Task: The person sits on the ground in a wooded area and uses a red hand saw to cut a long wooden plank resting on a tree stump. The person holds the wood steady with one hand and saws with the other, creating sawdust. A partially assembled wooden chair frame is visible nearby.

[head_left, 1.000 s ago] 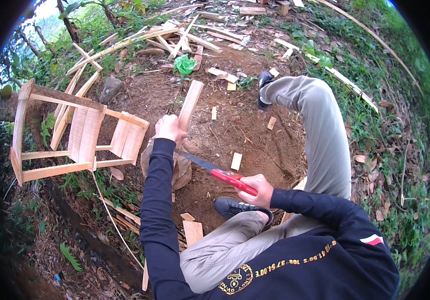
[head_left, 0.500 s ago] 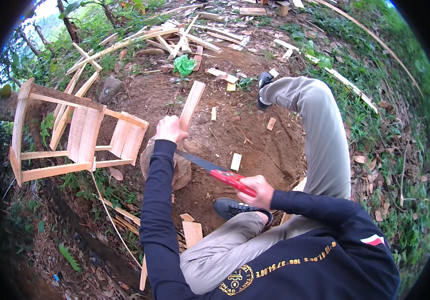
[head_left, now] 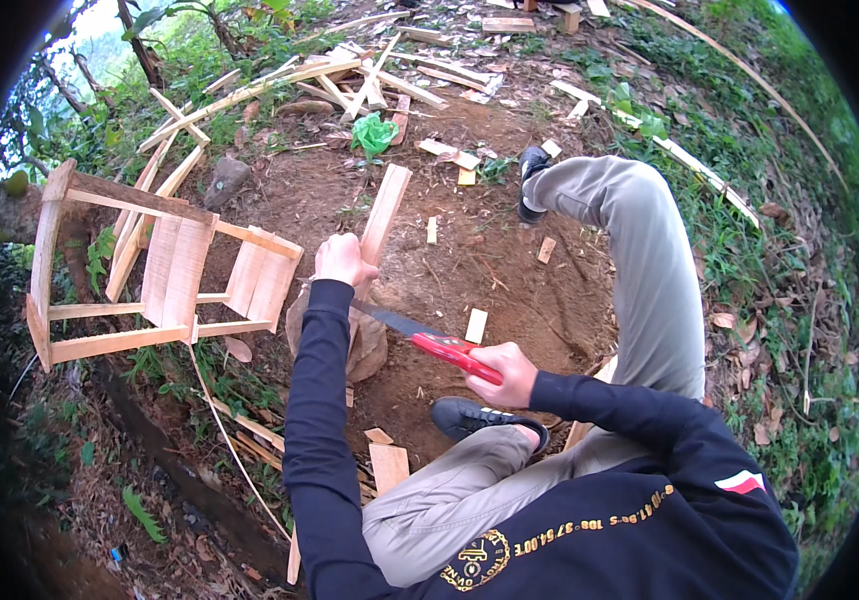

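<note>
My left hand (head_left: 343, 260) is closed around a pale wooden board (head_left: 387, 205), which lies over a stump or rock (head_left: 368, 352); my forearm hides part of both. In my right hand (head_left: 506, 375) is the red handle of a handsaw (head_left: 450, 350). Its dark blade reaches to the board just below my left hand. How deep the blade sits in the wood is hidden by my left sleeve.
To the left stands a small wooden chair frame (head_left: 175, 265) with slatted panels. Behind lie a pile of wood strips (head_left: 360, 80) and a green plastic bag (head_left: 375, 133). Small offcuts (head_left: 477, 325) dot the dirt. My shoe (head_left: 475, 416) rests close by the saw.
My right hand has pushed the saw a little left and forward, toward the board. My left hand keeps its hold. The whole view has shifted slightly.
</note>
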Available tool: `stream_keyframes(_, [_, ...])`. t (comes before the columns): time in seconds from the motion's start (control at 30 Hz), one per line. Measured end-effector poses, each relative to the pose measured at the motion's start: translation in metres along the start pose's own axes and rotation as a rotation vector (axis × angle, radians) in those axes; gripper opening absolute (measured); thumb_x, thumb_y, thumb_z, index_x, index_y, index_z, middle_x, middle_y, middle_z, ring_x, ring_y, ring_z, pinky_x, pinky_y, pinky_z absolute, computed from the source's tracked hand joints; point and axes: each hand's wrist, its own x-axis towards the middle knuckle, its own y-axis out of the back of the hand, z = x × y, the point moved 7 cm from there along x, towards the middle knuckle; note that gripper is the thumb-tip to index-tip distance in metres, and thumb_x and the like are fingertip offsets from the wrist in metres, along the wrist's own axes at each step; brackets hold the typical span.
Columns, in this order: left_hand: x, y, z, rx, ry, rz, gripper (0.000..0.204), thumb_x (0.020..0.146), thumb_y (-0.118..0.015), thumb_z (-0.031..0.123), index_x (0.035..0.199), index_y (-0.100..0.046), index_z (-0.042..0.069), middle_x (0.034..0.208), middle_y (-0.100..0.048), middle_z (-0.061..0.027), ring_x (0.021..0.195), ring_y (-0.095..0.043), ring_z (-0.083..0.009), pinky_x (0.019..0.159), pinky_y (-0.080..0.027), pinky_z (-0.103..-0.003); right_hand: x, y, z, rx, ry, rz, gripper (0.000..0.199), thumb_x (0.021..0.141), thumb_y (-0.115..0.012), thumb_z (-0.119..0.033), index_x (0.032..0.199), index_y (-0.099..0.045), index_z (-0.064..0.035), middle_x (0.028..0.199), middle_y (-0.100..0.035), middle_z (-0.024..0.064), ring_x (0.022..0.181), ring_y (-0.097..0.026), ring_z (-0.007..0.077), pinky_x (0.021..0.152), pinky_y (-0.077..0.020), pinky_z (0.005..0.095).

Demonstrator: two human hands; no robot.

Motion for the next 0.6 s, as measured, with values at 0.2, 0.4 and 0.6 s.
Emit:
stream_keyframes(0.2, [-0.002,-0.003,-0.003,0.015,0.006,0.009,0.057,0.057,-0.090,0.039,0.098,-0.073,0.002,0.098,-0.072,-0.0192,0.097,-0.070,-0.0325,0.088,-0.055,-0.040,-0.036,0.021,-0.006,-0.062,0.017,-0.017,0.014,0.078,-0.069,-0.011,0.082,-0.057,-0.0043,0.064,-0.056,0.0155,0.058,-0.060,0.0364,0.055,-0.0483,0.0430])
stream_keyframes(0.4, [-0.001,0.001,0.002,-0.015,-0.020,0.030,0.052,0.058,-0.090,0.034,0.092,-0.073,-0.001,0.096,-0.072,-0.0225,0.094,-0.071,-0.0356,0.084,-0.057,-0.043,0.000,-0.001,0.001,-0.019,0.009,-0.003,0.014,0.079,-0.069,-0.011,0.083,-0.058,-0.0035,0.066,-0.057,0.0171,0.059,-0.060,0.0362,0.056,-0.0485,0.0424])
stream_keyframes(0.6, [-0.003,-0.004,-0.002,-0.029,-0.021,0.081,0.053,0.057,-0.090,0.035,0.092,-0.073,0.000,0.096,-0.072,-0.0226,0.093,-0.071,-0.0360,0.083,-0.058,-0.042,-0.035,0.026,-0.013,-0.094,0.010,-0.039,0.012,0.078,-0.068,-0.010,0.081,-0.058,-0.0043,0.065,-0.056,0.0163,0.060,-0.060,0.0365,0.056,-0.0484,0.0443])
